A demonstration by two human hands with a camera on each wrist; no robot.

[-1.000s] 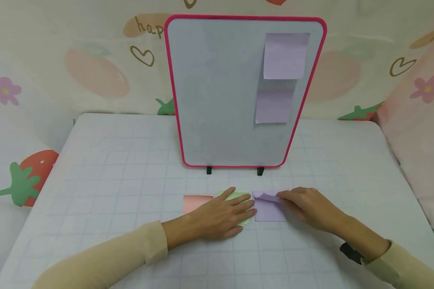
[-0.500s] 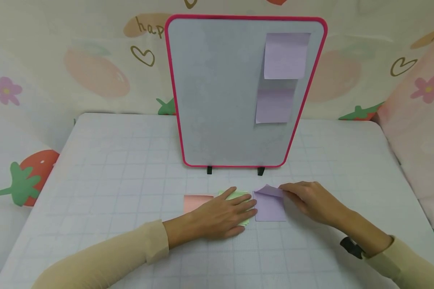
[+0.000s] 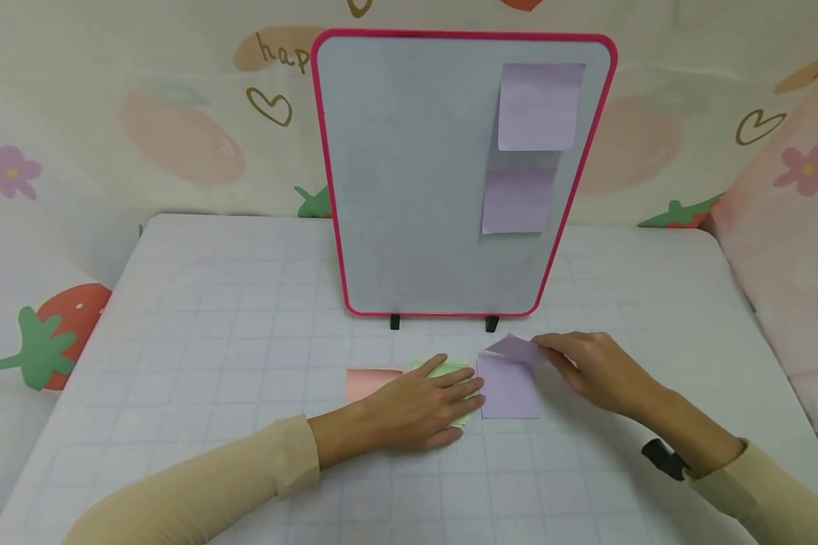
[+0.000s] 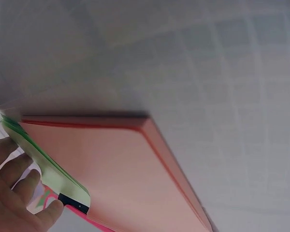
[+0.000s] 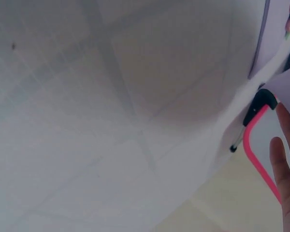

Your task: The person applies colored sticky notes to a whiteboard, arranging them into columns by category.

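My left hand (image 3: 419, 409) lies with straight, spread fingers over a green sticky note pad (image 3: 443, 369). Between thumb and fingers my right hand (image 3: 603, 375) pinches a purple sticky note (image 3: 514, 347), held just above the purple sticky note pad (image 3: 509, 390). Whether the note's far edge still touches the pad, I cannot tell. Left of the green pad sits a pink sticky note pad (image 3: 371, 382), partly hidden by my left hand. The left wrist view shows the thick pink pad (image 4: 111, 164) beside the green one (image 4: 58, 179). In the right wrist view the note (image 5: 285, 92) curves above my fingers.
A pink-framed whiteboard (image 3: 409, 182) stands upright behind the pads on black feet (image 3: 492, 324). Two purple notes, an upper one (image 3: 540, 106) and a lower one (image 3: 518, 200), stick to its right side. A pale checked cloth (image 3: 245, 303) covers the table.
My right hand has risen and moved slightly away from me, lifting the purple note from a curled edge to above its pad. The left hand stays in place.
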